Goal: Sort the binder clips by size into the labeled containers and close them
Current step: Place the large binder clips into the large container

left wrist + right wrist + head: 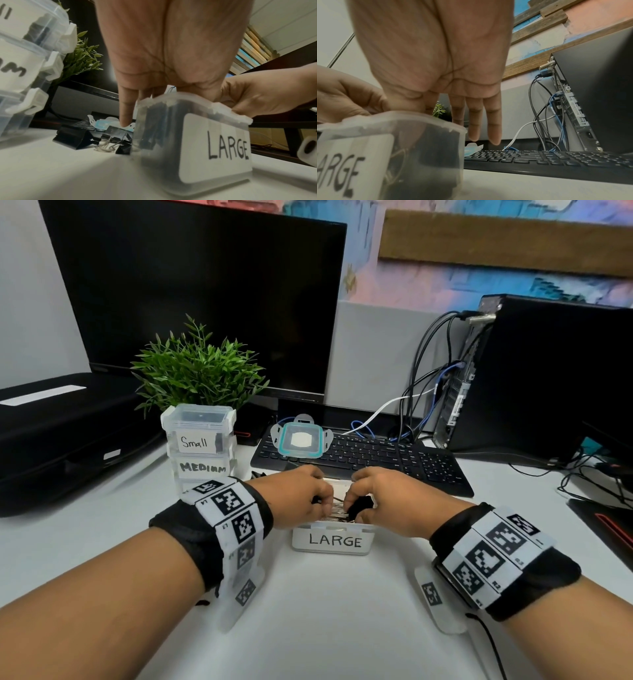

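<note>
Left hand (301, 494) and right hand (387, 498), fingers curled down into the open LARGE container (331, 539), appear to press or arrange the binder clips (342, 508) inside; what each hand holds cannot be told. The container sits directly under both hands, centre, near edge of the desk (325, 628). Loose clips (80, 138) lie on the desk just left of it, nearer the left hand. Its lid (301, 440) rests farther off on the keyboard (376, 457), roughly equidistant from the hands. Closed Small (198, 436) and MEDIUM (202, 467) containers stand stacked far left, before a plant (195, 364)
</note>
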`<state>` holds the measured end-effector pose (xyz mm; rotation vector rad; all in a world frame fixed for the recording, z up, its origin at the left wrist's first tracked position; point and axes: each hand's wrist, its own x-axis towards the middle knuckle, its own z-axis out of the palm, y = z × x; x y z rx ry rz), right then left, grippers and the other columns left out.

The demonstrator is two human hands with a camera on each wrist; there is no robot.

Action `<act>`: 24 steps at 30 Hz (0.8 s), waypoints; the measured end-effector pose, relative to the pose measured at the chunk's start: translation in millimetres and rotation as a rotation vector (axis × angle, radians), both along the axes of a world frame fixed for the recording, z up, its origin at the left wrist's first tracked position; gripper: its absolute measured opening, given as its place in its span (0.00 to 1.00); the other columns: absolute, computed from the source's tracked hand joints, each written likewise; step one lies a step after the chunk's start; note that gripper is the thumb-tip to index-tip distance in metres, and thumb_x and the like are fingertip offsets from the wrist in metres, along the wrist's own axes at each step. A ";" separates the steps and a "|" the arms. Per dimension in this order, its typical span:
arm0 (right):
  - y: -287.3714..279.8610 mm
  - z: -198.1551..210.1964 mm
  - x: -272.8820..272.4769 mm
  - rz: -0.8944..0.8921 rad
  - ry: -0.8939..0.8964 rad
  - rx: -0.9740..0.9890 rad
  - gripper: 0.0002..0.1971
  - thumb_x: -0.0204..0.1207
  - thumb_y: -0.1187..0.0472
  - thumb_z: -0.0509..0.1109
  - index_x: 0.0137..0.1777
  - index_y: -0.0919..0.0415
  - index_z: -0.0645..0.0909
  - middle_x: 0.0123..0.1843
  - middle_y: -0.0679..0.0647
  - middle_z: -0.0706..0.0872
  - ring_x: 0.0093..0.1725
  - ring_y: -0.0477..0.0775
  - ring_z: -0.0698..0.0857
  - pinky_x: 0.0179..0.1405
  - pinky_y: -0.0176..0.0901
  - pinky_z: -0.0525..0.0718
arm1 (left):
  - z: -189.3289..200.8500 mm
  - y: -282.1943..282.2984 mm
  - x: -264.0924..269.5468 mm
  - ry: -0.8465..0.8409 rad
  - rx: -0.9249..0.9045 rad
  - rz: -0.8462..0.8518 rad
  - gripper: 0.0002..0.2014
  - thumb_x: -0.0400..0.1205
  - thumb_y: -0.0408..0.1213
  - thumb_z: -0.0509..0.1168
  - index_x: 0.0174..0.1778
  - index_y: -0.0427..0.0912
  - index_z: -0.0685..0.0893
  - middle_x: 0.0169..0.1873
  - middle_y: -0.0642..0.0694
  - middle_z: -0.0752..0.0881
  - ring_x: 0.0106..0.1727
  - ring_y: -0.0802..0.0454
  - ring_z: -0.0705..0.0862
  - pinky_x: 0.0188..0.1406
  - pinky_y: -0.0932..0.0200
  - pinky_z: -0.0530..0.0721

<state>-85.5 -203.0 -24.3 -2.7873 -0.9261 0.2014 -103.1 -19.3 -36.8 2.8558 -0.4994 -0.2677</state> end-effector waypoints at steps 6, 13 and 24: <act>5.5 -1.2 -0.9 -0.054 -0.033 0.006 0.04 0.73 0.65 0.71 0.47 0.59 0.85 0.54 0.52 0.85 0.52 0.52 0.84 0.54 0.42 0.82 | -0.9 6.1 2.3 -0.001 0.054 -0.051 0.10 0.82 0.49 0.62 0.48 0.48 0.85 0.75 0.48 0.65 0.76 0.51 0.68 0.70 0.52 0.73; 8.3 -1.6 -1.9 -0.092 -0.069 -0.046 0.14 0.70 0.65 0.69 0.29 0.49 0.72 0.49 0.50 0.77 0.47 0.53 0.82 0.49 0.45 0.83 | 6.4 -2.7 0.0 -0.123 0.041 -0.062 0.10 0.80 0.44 0.66 0.45 0.41 0.86 0.68 0.50 0.76 0.74 0.56 0.69 0.60 0.63 0.71; -2.9 -1.8 0.8 -0.107 -0.006 0.045 0.07 0.70 0.52 0.78 0.36 0.51 0.83 0.47 0.46 0.85 0.50 0.48 0.83 0.53 0.44 0.83 | 3.3 -14.8 6.1 -0.202 0.183 0.002 0.18 0.77 0.47 0.68 0.24 0.51 0.69 0.53 0.48 0.85 0.51 0.48 0.84 0.46 0.56 0.82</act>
